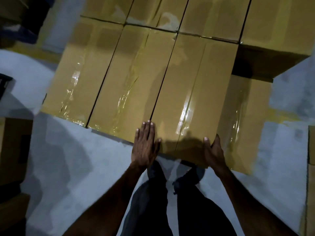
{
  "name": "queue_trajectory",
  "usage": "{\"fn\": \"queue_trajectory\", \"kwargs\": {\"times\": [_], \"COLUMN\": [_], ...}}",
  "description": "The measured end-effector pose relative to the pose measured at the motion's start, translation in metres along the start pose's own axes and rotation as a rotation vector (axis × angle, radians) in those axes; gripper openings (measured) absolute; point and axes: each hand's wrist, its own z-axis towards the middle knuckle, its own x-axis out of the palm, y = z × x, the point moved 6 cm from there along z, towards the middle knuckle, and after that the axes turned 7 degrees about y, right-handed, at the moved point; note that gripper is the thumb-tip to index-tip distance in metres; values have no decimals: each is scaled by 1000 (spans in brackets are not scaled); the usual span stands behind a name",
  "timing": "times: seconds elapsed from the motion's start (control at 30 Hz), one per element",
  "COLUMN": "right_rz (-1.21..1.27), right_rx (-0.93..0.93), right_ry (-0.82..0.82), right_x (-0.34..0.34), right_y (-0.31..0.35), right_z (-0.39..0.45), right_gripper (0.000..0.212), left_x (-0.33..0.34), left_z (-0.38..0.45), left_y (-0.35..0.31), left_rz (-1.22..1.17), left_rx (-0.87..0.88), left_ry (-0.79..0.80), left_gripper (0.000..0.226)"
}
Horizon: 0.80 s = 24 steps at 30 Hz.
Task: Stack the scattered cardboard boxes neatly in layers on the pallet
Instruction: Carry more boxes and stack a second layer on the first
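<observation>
Several taped brown cardboard boxes lie side by side in a flat layer. The nearest box on the right of that layer is a long one with shiny tape down its middle. My left hand lies flat with straight fingers on the near left corner of this box, at the seam with the neighbouring box. My right hand cups the box's near right corner, thumb on top and fingers down its side. A lower box sits just right of it. The pallet is hidden under the boxes.
A taller stack of boxes rises at the back right. Loose boxes stand at the left edge and right edge on the grey concrete floor. My legs in dark trousers are right against the stack.
</observation>
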Motion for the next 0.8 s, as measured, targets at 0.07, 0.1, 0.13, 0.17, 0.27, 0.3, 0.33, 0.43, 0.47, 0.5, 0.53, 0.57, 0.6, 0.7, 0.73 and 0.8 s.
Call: {"fn": "queue_trajectory", "kwargs": {"times": [0.07,0.1,0.13,0.17,0.27,0.3,0.33,0.43,0.47,0.5,0.53,0.57,0.6,0.7,0.73,0.8], "right_rz": [13,30,58,80,106,118,128,143,142,138,131,123,118,127,122,101], "right_rx": [7,13,15,27,100,83,65,48,44,36,31,28,26,37,40,32], "right_ry": [4,4,-6,-20,-85,-93,-103,-136,-140,-148,-163,-178,-189,-163,-145,-110], "right_x": [6,9,13,15,21,23,24,28,30,31,32,32,32,32,31,28], "right_y": [-8,-12,-15,-19,-22,-22,-21,-22,-24,-24,-25,-26,-27,-30,-30,-27], "right_z": [-8,-12,-16,-17,-20,-22,-23,-25,-26,-25,-25,-24,-23,-22,-23,-31], "right_gripper": [78,84,88,86,71,67,64,62,63,64,64,63,63,64,65,64], "left_x": [4,6,9,10,14,17,19,23,25,26,26,26,26,23,22,14], "left_z": [-14,-18,-20,-19,-15,-16,-16,-14,-13,-12,-11,-10,-10,-11,-11,-14], "left_y": [1,2,5,7,16,20,22,27,27,27,27,27,27,26,26,23], "left_rz": [-43,-57,-55,-40,-17,-20,-25,-41,-49,-58,-65,-68,-68,-75,-77,-77], "left_rx": [20,34,54,72,110,126,149,211,223,234,247,257,267,284,279,264], "left_ry": [-21,-29,-41,-48,-36,-36,-41,-57,-62,-64,-64,-64,-66,-46,-18,46], "left_gripper": [73,76,80,84,96,98,98,94,92,90,88,86,85,86,87,91]}}
